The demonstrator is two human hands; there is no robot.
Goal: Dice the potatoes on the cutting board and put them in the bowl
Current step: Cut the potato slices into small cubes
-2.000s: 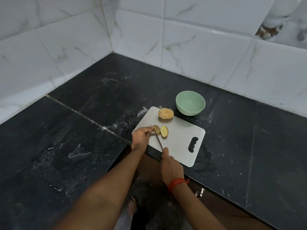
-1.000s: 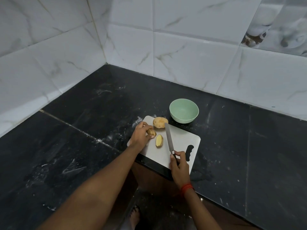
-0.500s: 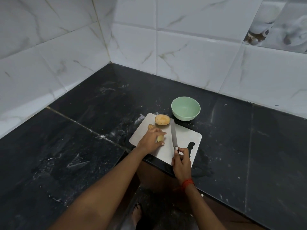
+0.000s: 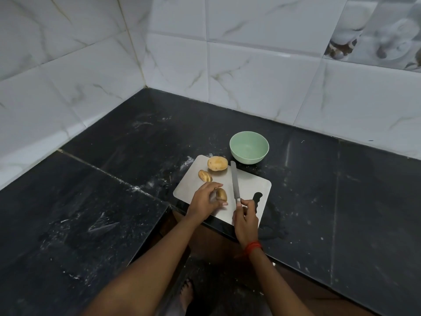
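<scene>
steadying a cut piece is the step in hand, as i judge it from the head view. the left hand (image 4: 205, 201) is curled over the near half (image 4: 221, 195) of a potato, fingers arched over its far side and thumb at its near side, holding it on the near part of the cutting board (image 4: 252, 185). the right hand (image 4: 246, 221) is closed round the handle of the knife (image 4: 234, 179). the blade points far, toward the bowl, just right of the held piece and apart from it. whether the blade rests on the board or hangs just above it i cannot tell. the far half (image 4: 205, 175) lies on the board's left side, just near-left of the whole potato (image 4: 217, 163), which sits at the board's far edge. the bowl (image 4: 249, 156) stands on the dark bench (image 4: 114, 201) just beyond the board's far edge and looks to have nothing in it, so the task seems early: no dice are cut yet.

the next move, i think, calls for the blade to swing left over the held half and come down clear of the fingertips. the half should sit cut face down so it won't rock; its face is hidden under the hand.

counted: one whole potato, two halves, one knife, one cutting board, one bowl, two hands, and one red thread (image 4: 252, 246) on the right wrist.
</scene>
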